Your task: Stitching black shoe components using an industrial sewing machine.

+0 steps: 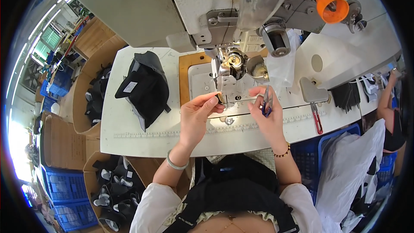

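Over the front of the sewing machine's metal plate [202,80], my left hand [196,114] pinches a small dark and gold-coloured piece [221,99] between thumb and fingertips. It looks like a bobbin, but my fingers partly cover it. My right hand [268,116] has small scissors [267,101] with blue handles tucked in it, blades pointing away from me. Its thumb and index finger are apart, close to the left hand. Behind both hands is the machine's needle area [215,71], with an open round metal mechanism [235,59]. A black cap [148,87] lies left of the machine.
A printed ruler strip [172,132] runs along the table's front. Red-handled snips [317,121] lie at right, near black strips [346,97]. Cardboard boxes [88,164] of black caps stand left, a blue crate [319,146] at right. Another person's arm [385,99] shows far right.
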`<control>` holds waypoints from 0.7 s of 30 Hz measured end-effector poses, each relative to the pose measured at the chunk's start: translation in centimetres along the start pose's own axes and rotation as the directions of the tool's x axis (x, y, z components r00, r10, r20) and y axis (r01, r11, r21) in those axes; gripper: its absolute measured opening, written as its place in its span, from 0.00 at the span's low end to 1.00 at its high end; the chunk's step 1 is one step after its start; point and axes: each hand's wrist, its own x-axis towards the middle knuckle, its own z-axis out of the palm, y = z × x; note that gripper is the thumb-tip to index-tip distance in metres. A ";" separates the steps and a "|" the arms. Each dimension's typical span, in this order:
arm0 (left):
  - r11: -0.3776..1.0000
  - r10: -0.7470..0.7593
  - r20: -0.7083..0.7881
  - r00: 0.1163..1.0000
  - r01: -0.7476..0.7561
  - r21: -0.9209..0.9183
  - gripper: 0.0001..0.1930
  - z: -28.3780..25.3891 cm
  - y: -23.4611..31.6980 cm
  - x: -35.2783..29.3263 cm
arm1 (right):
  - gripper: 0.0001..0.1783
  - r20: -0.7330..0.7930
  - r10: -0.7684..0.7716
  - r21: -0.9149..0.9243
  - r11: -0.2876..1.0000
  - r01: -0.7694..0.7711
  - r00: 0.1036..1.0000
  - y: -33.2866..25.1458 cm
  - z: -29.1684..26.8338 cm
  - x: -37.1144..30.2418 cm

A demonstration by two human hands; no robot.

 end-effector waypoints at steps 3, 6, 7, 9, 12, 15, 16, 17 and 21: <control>0.998 -0.022 0.015 1.000 0.023 -0.054 0.12 0.2 0.1 -0.1 | 0.11 0.135 -0.158 -0.148 0.973 0.177 0.978 -1.0 0.8 0.1; 0.999 -0.024 0.039 0.999 0.026 -0.038 0.12 0.7 0.1 -0.2 | 0.10 0.158 -0.357 -0.237 0.892 0.386 0.921 1.2 1.8 0.3; 1.000 -0.008 0.043 0.999 0.009 -0.016 0.12 0.8 0.1 -0.2 | 0.06 0.173 -0.453 -0.238 0.842 0.484 0.874 1.7 1.8 0.7; 0.999 -0.026 0.033 0.999 0.027 -0.020 0.13 0.6 0.1 0.0 | 0.05 0.159 -0.153 0.074 0.987 0.143 0.975 0.5 0.9 0.2; 0.996 -0.064 0.035 0.997 0.067 -0.061 0.13 0.0 0.2 0.1 | 0.06 0.284 0.176 0.522 0.797 -0.306 0.943 0.3 -0.5 0.6; 0.991 -0.089 0.053 0.995 0.094 -0.092 0.13 0.3 0.4 0.0 | 0.09 0.240 0.171 0.609 0.740 -0.286 0.956 0.9 -1.1 1.0; 0.991 -0.094 0.051 0.994 0.098 -0.088 0.13 0.4 0.4 0.0 | 0.09 0.160 0.145 0.547 0.811 -0.210 0.976 1.0 -1.2 1.0; 0.991 -0.094 0.051 0.994 0.098 -0.089 0.13 0.4 0.3 0.1 | 0.09 0.051 0.110 0.484 0.866 -0.121 0.993 0.8 -0.9 0.8; 0.977 -0.112 0.052 0.992 0.119 -0.178 0.13 0.0 -0.2 0.3 | 0.09 0.143 0.095 0.553 0.818 -0.159 0.985 0.8 -1.2 0.3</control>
